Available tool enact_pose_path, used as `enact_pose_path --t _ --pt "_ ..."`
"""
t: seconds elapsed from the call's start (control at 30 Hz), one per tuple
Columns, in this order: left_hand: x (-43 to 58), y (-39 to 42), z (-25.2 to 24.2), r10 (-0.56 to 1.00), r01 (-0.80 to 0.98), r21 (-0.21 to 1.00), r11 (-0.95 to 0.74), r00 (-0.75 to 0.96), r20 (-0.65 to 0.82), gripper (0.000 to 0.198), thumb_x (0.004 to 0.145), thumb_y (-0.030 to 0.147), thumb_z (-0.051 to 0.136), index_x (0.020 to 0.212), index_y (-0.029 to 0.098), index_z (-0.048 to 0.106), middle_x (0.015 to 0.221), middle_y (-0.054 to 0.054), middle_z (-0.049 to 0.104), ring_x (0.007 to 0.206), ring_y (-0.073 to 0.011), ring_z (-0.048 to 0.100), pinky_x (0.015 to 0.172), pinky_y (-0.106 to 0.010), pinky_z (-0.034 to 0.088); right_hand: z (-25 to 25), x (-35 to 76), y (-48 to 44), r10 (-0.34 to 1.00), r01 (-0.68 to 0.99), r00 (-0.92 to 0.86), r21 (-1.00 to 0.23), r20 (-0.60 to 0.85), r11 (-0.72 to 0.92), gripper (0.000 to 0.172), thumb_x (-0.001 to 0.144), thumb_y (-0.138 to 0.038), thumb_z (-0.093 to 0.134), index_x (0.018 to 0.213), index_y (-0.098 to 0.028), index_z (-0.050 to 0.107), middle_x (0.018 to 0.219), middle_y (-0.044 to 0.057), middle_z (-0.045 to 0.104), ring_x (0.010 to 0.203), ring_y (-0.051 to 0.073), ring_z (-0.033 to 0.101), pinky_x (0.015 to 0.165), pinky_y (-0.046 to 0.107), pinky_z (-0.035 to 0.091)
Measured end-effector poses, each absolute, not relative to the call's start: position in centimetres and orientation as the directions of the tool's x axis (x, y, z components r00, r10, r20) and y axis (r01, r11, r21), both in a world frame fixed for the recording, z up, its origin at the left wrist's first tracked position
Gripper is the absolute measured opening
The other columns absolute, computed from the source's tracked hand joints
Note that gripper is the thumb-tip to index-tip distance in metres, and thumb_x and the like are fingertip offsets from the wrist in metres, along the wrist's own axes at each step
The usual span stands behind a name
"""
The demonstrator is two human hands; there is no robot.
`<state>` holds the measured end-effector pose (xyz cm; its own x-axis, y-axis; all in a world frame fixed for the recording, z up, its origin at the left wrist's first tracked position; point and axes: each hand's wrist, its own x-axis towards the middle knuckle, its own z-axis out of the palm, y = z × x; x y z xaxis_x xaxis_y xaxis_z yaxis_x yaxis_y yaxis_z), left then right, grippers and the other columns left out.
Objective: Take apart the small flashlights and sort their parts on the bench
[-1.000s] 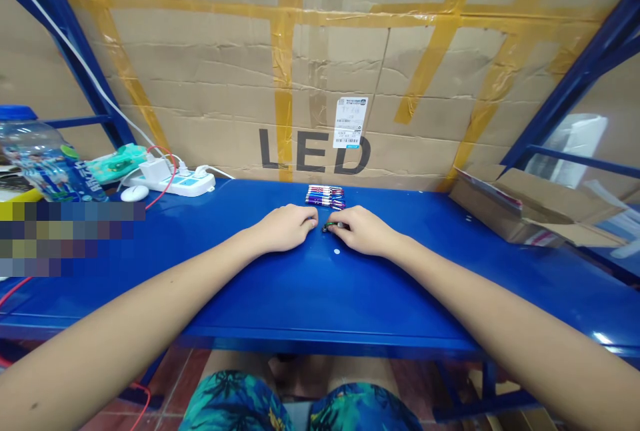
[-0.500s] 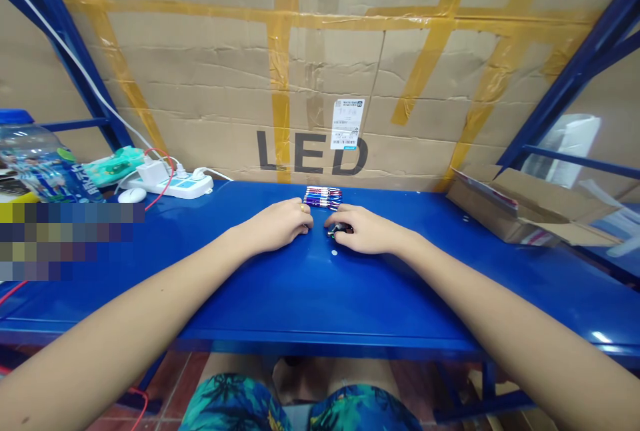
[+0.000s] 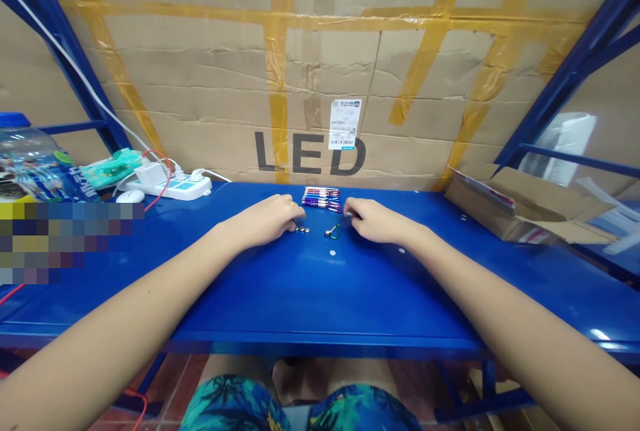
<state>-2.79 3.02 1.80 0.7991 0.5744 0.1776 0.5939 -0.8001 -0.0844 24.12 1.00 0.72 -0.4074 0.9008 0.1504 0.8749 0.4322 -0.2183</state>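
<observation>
My left hand (image 3: 273,219) rests on the blue table with its fingers curled down. Small silver discs (image 3: 303,229) lie at its fingertips, and what sits under the fingers is hidden. Off to the right, my right hand (image 3: 374,219) has its fingers bent together around something small, dark and shiny that I cannot make out. Between the hands lies a green carabiner (image 3: 336,231) with a small silver piece at its left end. Behind it, several pens (image 3: 321,199) in red, white, blue and purple lie side by side in a row.
A large taped carton (image 3: 220,97) stands behind the table (image 3: 300,297). At left are a power strip (image 3: 190,186) with plugs and cables, a white mouse (image 3: 130,197) and a bottle (image 3: 40,164). An open cardboard box (image 3: 520,211) sits at right.
My right hand has moved right, off the green carabiner, which now shows fully. My left hand has shifted slightly left, and the silver discs have come into view beside it.
</observation>
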Motion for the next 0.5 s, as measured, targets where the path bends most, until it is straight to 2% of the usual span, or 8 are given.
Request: enact_pose_path --t 0.13,0.3,0.43,0.5 --pt "-3.0 3.1 1.9 0.618 0.629 -0.075 -0.773 0.775 0.134 0.02 0.09 0.019 0.054 0.101 0.019 0.07 0.096 -0.008 0.07 0.093 -0.0237 0.061 0.08 -0.033 0.043 0.9 24.8 1.1 0.916 0.896 -0.391 -0.19 0.093 0.402 0.022 0.081 -0.009 0.053 0.094 -0.019 0.067 0.098 0.008 0.071 0.086 0.021 0.063 0.071 0.028 0.044" --pt "-2.9 2.7 1.9 0.785 0.789 -0.034 -0.614 0.614 0.077 0.023 0.092 0.029 0.05 0.104 0.02 0.067 0.105 -0.011 0.069 0.093 -0.0266 0.064 0.075 -0.034 0.044 1.4 23.7 0.5 0.937 0.915 -0.344 -0.206 0.059 0.348 0.015 0.082 -0.018 0.059 0.089 -0.019 0.072 0.088 0.007 0.072 0.077 0.02 0.064 0.063 0.028 0.042" --pt "-2.8 2.8 1.7 0.833 0.832 0.048 -0.552 0.55 0.057 0.024 0.091 0.033 0.05 0.102 0.02 0.066 0.105 -0.011 0.068 0.093 -0.0269 0.064 0.076 -0.035 0.045 1.7 23.2 -0.1 0.949 0.905 -0.315 -0.294 0.021 0.307 0.018 0.084 -0.03 0.061 0.093 -0.018 0.073 0.088 0.006 0.074 0.075 0.019 0.065 0.065 0.028 0.046" --pt "-2.7 3.0 1.6 0.852 0.846 0.1 -0.524 0.52 0.064 0.024 0.09 0.034 0.049 0.1 0.021 0.067 0.105 -0.011 0.069 0.093 -0.0266 0.064 0.076 -0.035 0.046 2.9 24.2 -0.6 0.948 0.889 -0.312 -0.332 0.069 0.316 0.02 0.086 -0.031 0.06 0.096 -0.02 0.073 0.09 0.005 0.075 0.077 0.019 0.066 0.069 0.028 0.048"
